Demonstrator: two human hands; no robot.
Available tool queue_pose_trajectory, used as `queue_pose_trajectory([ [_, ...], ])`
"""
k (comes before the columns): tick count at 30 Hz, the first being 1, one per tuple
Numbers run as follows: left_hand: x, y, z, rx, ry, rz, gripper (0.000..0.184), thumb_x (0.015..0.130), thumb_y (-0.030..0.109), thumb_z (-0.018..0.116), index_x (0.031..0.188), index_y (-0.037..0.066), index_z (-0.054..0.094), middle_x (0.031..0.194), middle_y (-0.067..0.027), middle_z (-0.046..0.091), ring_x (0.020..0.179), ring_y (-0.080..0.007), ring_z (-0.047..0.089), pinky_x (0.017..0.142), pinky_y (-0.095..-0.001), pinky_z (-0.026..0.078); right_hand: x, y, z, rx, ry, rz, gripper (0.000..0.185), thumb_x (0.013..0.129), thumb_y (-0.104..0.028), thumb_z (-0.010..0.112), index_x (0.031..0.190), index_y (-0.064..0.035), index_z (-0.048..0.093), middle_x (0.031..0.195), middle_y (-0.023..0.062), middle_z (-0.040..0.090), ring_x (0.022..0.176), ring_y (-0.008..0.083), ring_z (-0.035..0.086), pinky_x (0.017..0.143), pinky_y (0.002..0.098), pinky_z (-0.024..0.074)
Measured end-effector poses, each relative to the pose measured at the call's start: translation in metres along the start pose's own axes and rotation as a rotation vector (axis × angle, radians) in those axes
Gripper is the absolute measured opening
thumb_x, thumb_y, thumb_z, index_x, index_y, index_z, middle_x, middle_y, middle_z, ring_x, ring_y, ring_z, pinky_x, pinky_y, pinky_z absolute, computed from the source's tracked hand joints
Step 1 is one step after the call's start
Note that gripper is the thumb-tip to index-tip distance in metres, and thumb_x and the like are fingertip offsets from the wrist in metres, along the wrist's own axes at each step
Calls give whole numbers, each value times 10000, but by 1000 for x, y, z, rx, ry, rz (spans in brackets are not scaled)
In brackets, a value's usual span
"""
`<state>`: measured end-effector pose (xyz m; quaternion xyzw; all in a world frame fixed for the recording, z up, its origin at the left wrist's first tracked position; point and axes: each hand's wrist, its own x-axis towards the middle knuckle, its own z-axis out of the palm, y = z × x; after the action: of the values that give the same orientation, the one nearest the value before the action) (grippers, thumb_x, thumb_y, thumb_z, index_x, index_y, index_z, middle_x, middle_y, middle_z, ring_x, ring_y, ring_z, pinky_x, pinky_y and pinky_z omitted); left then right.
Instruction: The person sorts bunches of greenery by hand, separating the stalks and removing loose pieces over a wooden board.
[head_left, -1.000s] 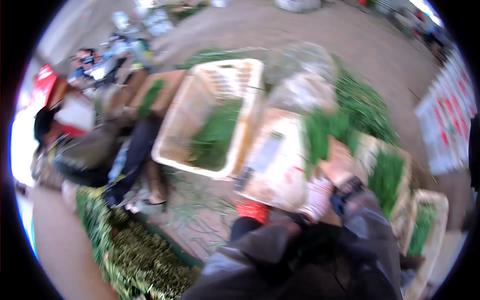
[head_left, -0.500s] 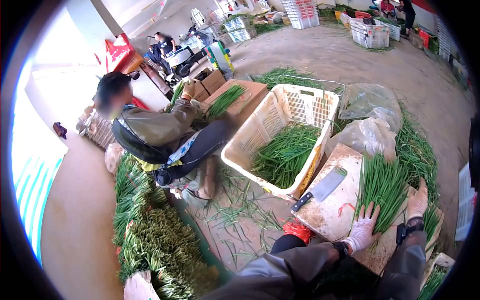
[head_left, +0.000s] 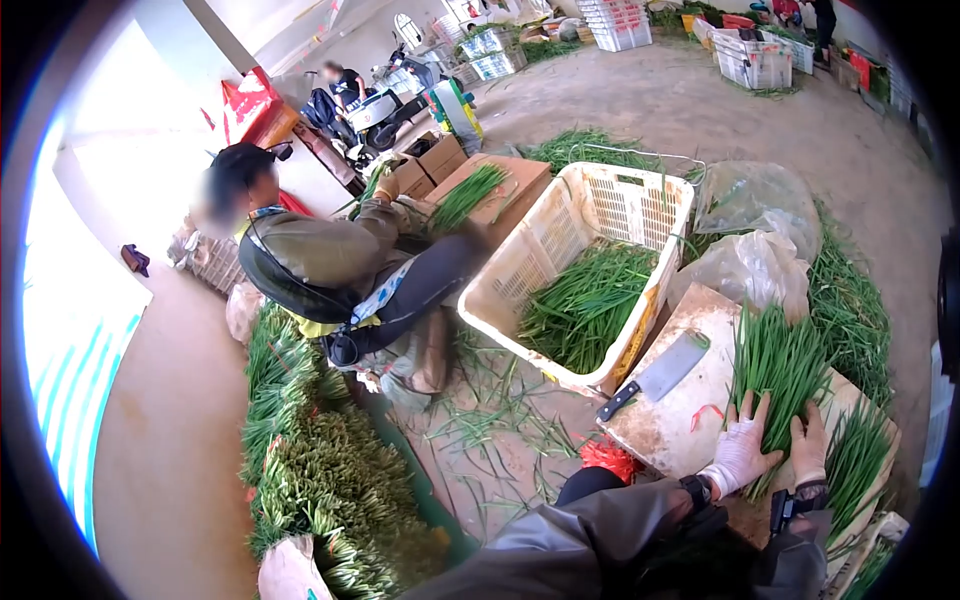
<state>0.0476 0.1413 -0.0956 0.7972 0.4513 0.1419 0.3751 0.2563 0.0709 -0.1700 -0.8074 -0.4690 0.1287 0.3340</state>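
Observation:
A bunch of long green chives lies across the board at the lower right. My left hand, in a thin pale glove, presses on the near part of that bunch with its fingers spread. Along the bunch's right side my right hand rests, gloved too, fingers stretched upward and touching the stalks. A second bunch of chives lies just right of it. Left of the bunch, a cleaver with a black handle lies flat on the stained white board. A red tie is close to my left hand.
A white plastic crate with loose chives stands beyond the board. Plastic bags and heaped chives lie behind. To the left, a seated person handles chives beside stacked bundles. A red bundle of ties is near my knee.
My right hand has moved left from the board's far right side, in against the bunch and closer to my left hand. My left hand stays on the chives. The view has shifted slightly.

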Motion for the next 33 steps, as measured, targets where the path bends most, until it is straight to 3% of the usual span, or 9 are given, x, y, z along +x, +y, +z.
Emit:
queue_pose_trajectory([
  [6, 0, -6, 18, 89, 59, 42, 1094, 813, 296, 788, 1686, 162, 142, 1683, -295, 201, 1451, -626, 292, 1207, -646, 290, 8, -82, -6, 11, 11, -29, 569, 994, -124, 589, 1546, -77, 463, 1471, 232, 583, 1313, 415, 592, 1080, 465, 482],
  [11, 0, -10, 30, 158, 124, 149, 1013, 829, 198, 714, 1683, 186, 170, 1689, -292, 193, 1421, -636, 324, 1201, -650, 292, 20, -75, 7, -120, -69, -24, 570, 978, -98, 585, 1537, -140, 483, 1431, 223, 606, 1301, 433, 575, 1085, 487, 473],
  [18, 0, -7, 30, 229, 74, 153, 962, 849, 191, 682, 1680, 190, 198, 1709, -276, 161, 1422, -654, 315, 1189, -672, 285, 35, -72, -2, -27, -151, 1, 584, 963, -69, 582, 1535, -126, 480, 1459, 225, 584, 1335, 433, 551, 1114, 485, 454],
  [21, 0, -7, 30, 240, 67, 168, 960, 850, 191, 680, 1681, 188, 199, 1724, -257, 137, 1430, -657, 305, 1188, -677, 280, 45, -54, 3, 18, -92, -104, 595, 956, -47, 570, 1539, -116, 471, 1482, 225, 565, 1361, 436, 528, 1135, 480, 437],
  [29, 0, 2, 19, 295, -28, 174, 973, 839, 187, 678, 1684, 189, 197, 1740, -238, 101, 1438, -660, 296, 1176, -676, 307, 61, -56, 5, 42, -101, -85, 616, 951, -16, 568, 1550, -97, 453, 1498, 221, 554, 1388, 429, 512, 1159, 477, 417],
  [33, 3, -4, 25, 299, 56, 146, 954, 816, 192, 678, 1670, 184, 252, 1716, -250, 184, 1460, -617, 308, 1182, -658, 323, 70, -52, 8, 63, -86, -121, 613, 946, -40, 600, 1543, -86, 470, 1491, 222, 564, 1393, 412, 517, 1161, 465, 416],
])
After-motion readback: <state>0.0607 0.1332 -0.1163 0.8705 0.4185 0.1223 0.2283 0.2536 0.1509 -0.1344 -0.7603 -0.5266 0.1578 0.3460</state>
